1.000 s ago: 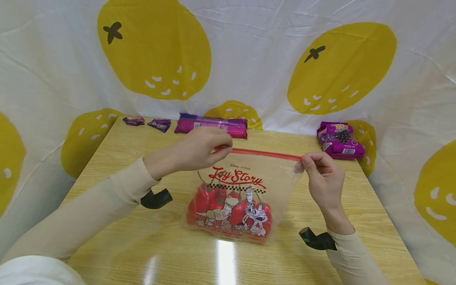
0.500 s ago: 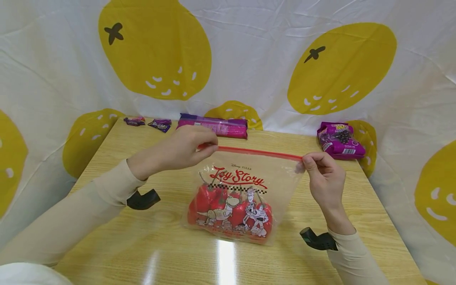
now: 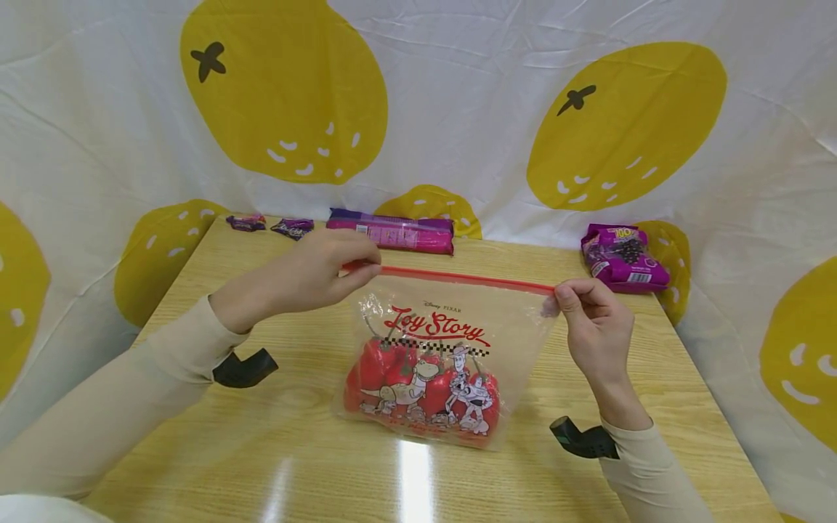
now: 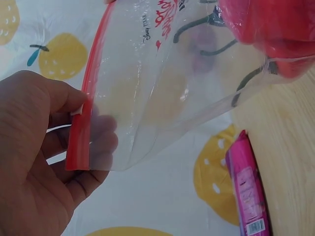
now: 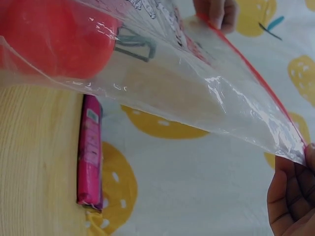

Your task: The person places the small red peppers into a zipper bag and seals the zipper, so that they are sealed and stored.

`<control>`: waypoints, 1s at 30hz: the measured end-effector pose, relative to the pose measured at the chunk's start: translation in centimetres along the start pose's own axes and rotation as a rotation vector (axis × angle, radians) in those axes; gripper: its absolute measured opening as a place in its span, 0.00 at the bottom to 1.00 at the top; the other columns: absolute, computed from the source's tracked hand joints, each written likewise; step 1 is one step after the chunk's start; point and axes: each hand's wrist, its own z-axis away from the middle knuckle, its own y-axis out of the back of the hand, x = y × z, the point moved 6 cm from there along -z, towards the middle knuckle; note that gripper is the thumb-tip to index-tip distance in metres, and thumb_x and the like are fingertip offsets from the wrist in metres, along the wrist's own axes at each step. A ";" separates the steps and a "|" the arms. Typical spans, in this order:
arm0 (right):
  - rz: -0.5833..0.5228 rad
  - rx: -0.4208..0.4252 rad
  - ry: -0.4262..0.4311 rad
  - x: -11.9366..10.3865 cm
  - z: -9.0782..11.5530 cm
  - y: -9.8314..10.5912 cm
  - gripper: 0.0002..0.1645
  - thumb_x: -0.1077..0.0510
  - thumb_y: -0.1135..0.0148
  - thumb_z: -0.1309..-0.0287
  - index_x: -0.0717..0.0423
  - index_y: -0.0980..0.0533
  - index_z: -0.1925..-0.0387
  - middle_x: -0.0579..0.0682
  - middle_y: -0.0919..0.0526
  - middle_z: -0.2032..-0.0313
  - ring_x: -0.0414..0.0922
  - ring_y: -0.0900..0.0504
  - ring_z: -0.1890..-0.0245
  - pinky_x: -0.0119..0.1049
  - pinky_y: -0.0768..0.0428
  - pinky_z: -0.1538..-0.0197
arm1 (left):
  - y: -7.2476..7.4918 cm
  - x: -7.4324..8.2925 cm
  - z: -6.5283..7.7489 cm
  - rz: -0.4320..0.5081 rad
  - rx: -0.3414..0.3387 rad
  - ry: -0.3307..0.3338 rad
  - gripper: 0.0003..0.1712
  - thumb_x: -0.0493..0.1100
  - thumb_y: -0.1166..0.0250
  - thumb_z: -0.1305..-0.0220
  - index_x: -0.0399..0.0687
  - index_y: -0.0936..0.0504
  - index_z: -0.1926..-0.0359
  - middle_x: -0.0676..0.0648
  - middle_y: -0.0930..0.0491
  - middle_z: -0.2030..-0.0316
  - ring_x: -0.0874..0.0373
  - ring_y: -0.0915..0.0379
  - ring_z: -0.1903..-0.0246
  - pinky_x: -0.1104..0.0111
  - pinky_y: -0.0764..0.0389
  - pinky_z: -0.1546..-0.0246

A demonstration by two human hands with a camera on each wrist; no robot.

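Note:
A clear zip bag (image 3: 523, 319) with "Toy Story" lettering and cartoon figures stands on the wooden table (image 3: 327, 465). Inside are several glossy red, pepper-like pieces (image 3: 438, 392) with long dark green stems. My left hand (image 3: 304, 269) pinches the red zip strip (image 4: 88, 88) near its left end, thumb on one face and fingers behind the film. At the opposite top corner, my right hand (image 3: 598, 327) pinches the strip's end between thumb and finger. Between the hands the strip is stretched nearly straight. In the right wrist view, the right hand (image 5: 293, 196) is only partly visible.
Along the back edge lie two small purple wrapped sweets (image 3: 246, 222), a long magenta packet (image 3: 399, 231) and, at the right, a purple grape-printed packet (image 3: 624, 254). A white cloth with yellow fruit (image 3: 458, 109) hangs behind the table.
My left hand has slid leftward along the red zip strip, from near its middle to its left end. My right hand and the bag have stayed nearly still.

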 end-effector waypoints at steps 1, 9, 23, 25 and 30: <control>0.000 0.000 -0.001 0.0 0.0 0.0 0.06 0.75 0.46 0.46 0.81 0.29 0.72 0.52 0.19 0.78 0.39 0.21 0.79 0.27 0.22 0.69 | 0.1 -0.1 0.1 -0.006 -0.001 0.003 0.04 0.40 0.41 0.39 0.47 0.21 0.70 0.55 0.24 0.75 0.64 0.33 0.76 0.69 0.30 0.73; -0.005 -0.003 -0.011 0.3 0.1 0.2 0.04 0.78 0.48 0.47 0.82 0.30 0.72 0.52 0.20 0.78 0.39 0.21 0.79 0.27 0.22 0.69 | 0.8 -1.0 1.2 -0.030 -0.022 0.066 0.03 0.41 0.40 0.39 0.48 0.21 0.69 0.56 0.25 0.74 0.63 0.34 0.75 0.68 0.31 0.71; -0.025 -0.030 0.003 0.1 -0.1 -0.2 0.04 0.77 0.48 0.46 0.81 0.29 0.72 0.52 0.19 0.78 0.40 0.20 0.79 0.28 0.21 0.69 | 1.0 -2.0 2.4 -0.055 -0.029 0.107 0.03 0.40 0.40 0.39 0.46 0.22 0.68 0.55 0.27 0.75 0.61 0.35 0.75 0.68 0.32 0.72; 0.009 -0.023 -0.022 0.0 -0.1 -0.1 0.04 0.77 0.48 0.46 0.81 0.28 0.72 0.52 0.19 0.78 0.40 0.20 0.79 0.28 0.21 0.69 | 1.0 -1.8 2.5 -0.051 -0.031 0.106 0.03 0.41 0.41 0.38 0.46 0.22 0.67 0.55 0.27 0.75 0.61 0.35 0.76 0.68 0.32 0.72; 0.320 0.005 -0.057 -1.3 -0.6 -0.4 0.06 0.72 0.41 0.48 0.75 0.26 0.66 0.53 0.21 0.74 0.37 0.24 0.75 0.23 0.25 0.66 | 1.0 -1.6 2.6 -0.037 -0.021 0.120 0.03 0.39 0.40 0.39 0.44 0.23 0.67 0.53 0.24 0.74 0.63 0.34 0.76 0.68 0.29 0.72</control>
